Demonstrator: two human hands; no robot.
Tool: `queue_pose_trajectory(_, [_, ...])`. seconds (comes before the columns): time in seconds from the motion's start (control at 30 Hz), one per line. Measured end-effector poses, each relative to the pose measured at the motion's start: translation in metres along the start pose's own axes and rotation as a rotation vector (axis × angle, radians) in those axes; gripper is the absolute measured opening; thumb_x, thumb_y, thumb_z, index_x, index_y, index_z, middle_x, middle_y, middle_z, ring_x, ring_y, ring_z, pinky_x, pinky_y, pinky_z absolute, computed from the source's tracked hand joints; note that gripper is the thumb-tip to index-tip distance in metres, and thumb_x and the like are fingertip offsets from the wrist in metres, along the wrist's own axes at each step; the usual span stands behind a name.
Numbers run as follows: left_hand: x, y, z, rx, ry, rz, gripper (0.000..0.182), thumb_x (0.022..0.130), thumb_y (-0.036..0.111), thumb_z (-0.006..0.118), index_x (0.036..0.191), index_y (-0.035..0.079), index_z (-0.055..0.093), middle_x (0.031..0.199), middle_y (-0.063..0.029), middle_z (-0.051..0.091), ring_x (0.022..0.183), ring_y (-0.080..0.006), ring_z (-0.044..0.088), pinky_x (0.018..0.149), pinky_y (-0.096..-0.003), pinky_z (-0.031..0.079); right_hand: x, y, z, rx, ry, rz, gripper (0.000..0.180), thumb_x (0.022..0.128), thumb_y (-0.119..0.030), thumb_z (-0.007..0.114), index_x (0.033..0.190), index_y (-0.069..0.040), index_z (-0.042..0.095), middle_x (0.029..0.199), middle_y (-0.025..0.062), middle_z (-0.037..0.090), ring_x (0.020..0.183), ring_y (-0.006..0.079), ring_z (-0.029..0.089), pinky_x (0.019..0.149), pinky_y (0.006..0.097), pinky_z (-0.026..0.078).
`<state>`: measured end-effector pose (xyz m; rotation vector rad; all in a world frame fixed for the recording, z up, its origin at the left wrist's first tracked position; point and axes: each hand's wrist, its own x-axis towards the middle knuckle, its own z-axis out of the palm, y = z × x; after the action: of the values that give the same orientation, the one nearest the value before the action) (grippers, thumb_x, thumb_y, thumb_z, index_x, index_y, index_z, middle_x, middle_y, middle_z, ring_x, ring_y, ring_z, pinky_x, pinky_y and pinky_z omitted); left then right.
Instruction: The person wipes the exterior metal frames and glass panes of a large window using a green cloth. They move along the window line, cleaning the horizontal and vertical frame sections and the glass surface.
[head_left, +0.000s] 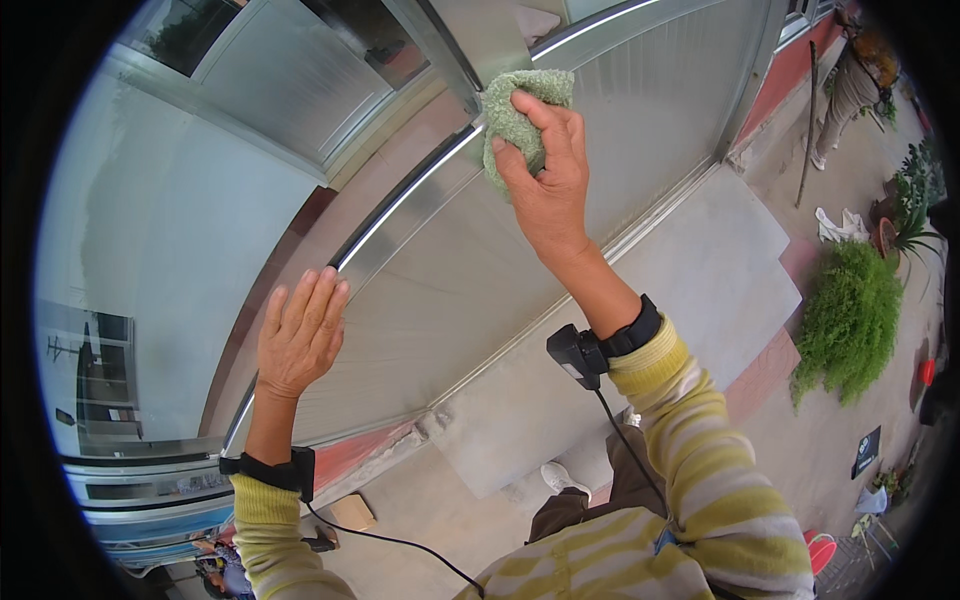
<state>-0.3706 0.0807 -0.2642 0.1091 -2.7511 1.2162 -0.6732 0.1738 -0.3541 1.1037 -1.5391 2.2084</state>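
Note:
A folded green towelling cloth (517, 124) is gripped between the thumb and fingers of my right hand (553, 169). The cloth lies against the upright metal post of a glazed door or window frame (480, 146), where a horizontal rail meets it. Flat on the shiny metal rail, lower and to the left, rests my left hand (301, 334), fingers together and nothing in it. Below the rail is a frosted or film-covered panel (450, 277). Clear glass with reflections (172, 202) fills the area at the left. Each wrist wears a black strap with a small device and a cable.
A pale stone step (517, 397) runs along the panel's foot. Potted plants (851, 322), a long stick (806, 127) and a person (851, 90) are at the right. A small cardboard piece (352, 513) lies on the ground. Another person (225, 574) shows at the lower left.

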Motion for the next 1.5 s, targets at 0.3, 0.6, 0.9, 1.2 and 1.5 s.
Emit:
queue_pose_trajectory(0.3, [0.011,0.012,-0.01,-0.124,0.042,-0.086,0.05,0.082,0.012,0.06,0.131,0.01,0.053,0.139,-0.0057,0.049,0.129,-0.0214,0.045,0.111,-0.0412,0.029,-0.076,0.056,-0.041,-0.11,-0.152,0.362,0.038,0.08,-0.001,0.064,0.116,-0.008,0.053,0.107,0.0102,0.052,0.1,0.0264,0.053,0.084,0.0345,0.045])
queue_pose_trajectory(0.6, [-0.089,0.068,-0.068,-0.313,0.07,-0.585,0.037,0.076,-0.006,0.059,0.113,0.0,0.06,0.124,-0.0181,0.056,0.119,-0.0372,0.051,0.097,-0.0452,0.044,0.082,-0.033,-0.019,-0.086,-0.198,-0.22,0.037,0.079,-0.002,0.065,0.115,-0.008,0.056,0.105,0.0101,0.054,0.096,0.0284,0.054,0.082,0.0354,0.046])
queue_pose_trajectory(0.9, [-0.314,0.239,-0.112,-0.258,-0.3,-1.488,0.019,0.079,-0.005,0.055,0.096,0.0,0.061,0.094,-0.0177,0.062,0.091,-0.036,0.058,0.079,-0.0451,0.048,0.231,-0.144,0.028,-0.291,-0.073,-0.793,0.049,0.077,-0.002,0.066,0.123,-0.014,0.057,0.128,0.0099,0.047,0.116,0.0334,0.042,0.097,0.0442,0.036])
queue_pose_trajectory(1.2, [-0.46,0.456,-0.106,-0.901,-0.953,-1.811,0.047,0.091,0.044,0.047,0.117,0.007,0.062,0.121,-0.0206,0.056,0.117,-0.0375,0.046,0.092,-0.0522,0.038,0.145,-0.091,0.003,-0.311,-0.281,-0.598,0.062,0.078,0.011,0.056,0.136,-0.011,0.046,0.147,0.0138,0.034,0.136,0.0374,0.031,0.112,0.0447,0.026])
queue_pose_trajectory(1.5, [-0.447,0.42,-0.142,-0.535,-0.633,-2.026,0.017,0.078,0.007,0.056,0.084,0.001,0.07,0.082,-0.0203,0.068,0.076,-0.0374,0.065,0.068,-0.045,0.052,0.315,-0.174,0.061,-0.295,-0.103,-0.907,0.053,0.088,-0.005,0.051,0.139,-0.01,0.039,0.141,0.0201,0.039,0.132,0.0383,0.035,0.11,0.0428,0.027])
